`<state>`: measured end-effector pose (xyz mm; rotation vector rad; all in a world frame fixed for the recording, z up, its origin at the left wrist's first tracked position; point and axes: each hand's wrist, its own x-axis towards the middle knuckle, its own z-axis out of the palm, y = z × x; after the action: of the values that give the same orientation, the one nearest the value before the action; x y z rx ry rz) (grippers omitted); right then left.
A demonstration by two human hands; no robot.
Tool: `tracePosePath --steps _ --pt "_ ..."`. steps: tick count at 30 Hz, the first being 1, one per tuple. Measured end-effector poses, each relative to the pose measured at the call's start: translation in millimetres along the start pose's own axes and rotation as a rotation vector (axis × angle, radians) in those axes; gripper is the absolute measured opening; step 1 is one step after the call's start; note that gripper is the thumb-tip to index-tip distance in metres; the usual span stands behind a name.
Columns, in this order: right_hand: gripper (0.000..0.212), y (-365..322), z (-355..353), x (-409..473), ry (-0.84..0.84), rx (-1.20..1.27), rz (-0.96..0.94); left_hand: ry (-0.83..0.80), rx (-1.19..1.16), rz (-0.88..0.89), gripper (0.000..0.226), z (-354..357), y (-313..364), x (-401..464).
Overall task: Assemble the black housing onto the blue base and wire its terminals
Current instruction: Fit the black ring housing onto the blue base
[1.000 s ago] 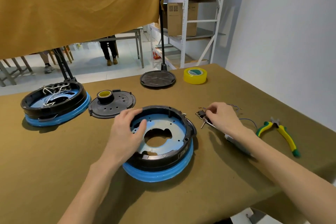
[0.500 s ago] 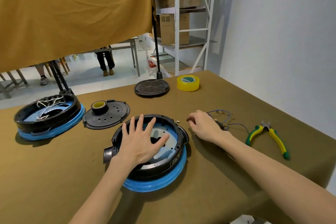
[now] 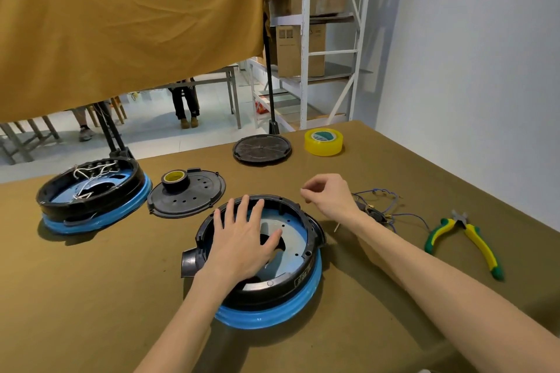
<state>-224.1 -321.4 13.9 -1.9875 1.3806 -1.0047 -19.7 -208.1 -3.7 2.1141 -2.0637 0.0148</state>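
The black housing [image 3: 306, 263] sits on the blue base [image 3: 272, 315] at the table's middle front, its outlet stub pointing left. My left hand [image 3: 242, 239] lies flat on it, fingers spread over the metal plate inside. My right hand [image 3: 330, 197] hovers just right of the housing's far rim, thumb and forefinger pinched on something tiny, apparently a small metal part. A tangle of blue wires with terminals [image 3: 378, 206] lies on the table right behind that wrist.
A second black-and-blue assembly [image 3: 91, 197] with white wires stands at the left. A black cover [image 3: 194, 200] carries a small tape roll [image 3: 175, 179]. Further back are a black disc [image 3: 262, 150] and yellow tape [image 3: 323, 142]. Green-yellow pliers [image 3: 466, 239] lie at the right.
My left hand went from gripping the housing rim to lying flat on it, and the housing turned. My right hand left the wires, reached a tiny part on the table and lifted, pinched.
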Motion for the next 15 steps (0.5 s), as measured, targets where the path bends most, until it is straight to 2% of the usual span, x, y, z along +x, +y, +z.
tracePosePath --steps 2,4,8,9,11,13,15 --pt "0.006 -13.7 -4.3 -2.8 -0.027 0.131 -0.043 0.003 -0.032 -0.006 0.075 -2.2 0.7 -0.5" --pt "0.003 -27.1 -7.4 -6.5 -0.093 0.128 -0.082 0.021 -0.081 -0.003 0.070 -8.6 2.4 -1.8" --pt "0.007 -37.2 -12.7 -24.8 -0.187 0.056 -0.088 0.345 -0.355 0.133 0.035 -27.4 7.4 -10.7" --pt "0.007 -37.1 -13.8 -32.3 -0.192 0.037 -0.095 0.342 -0.462 0.170 0.027 -31.8 8.5 -15.0" --pt "0.007 -35.4 -16.2 -49.8 -0.194 -0.013 -0.116 0.145 -0.631 0.230 0.023 -37.2 11.3 -25.8" --pt "0.004 -33.1 -20.5 -67.8 -0.170 -0.025 -0.143 -0.063 -0.670 0.281 0.030 -34.5 14.3 -36.8" --pt "0.002 -32.0 -27.8 -83.6 -0.134 0.000 -0.157 -0.109 -0.637 0.311 0.036 -27.5 17.1 -45.6"
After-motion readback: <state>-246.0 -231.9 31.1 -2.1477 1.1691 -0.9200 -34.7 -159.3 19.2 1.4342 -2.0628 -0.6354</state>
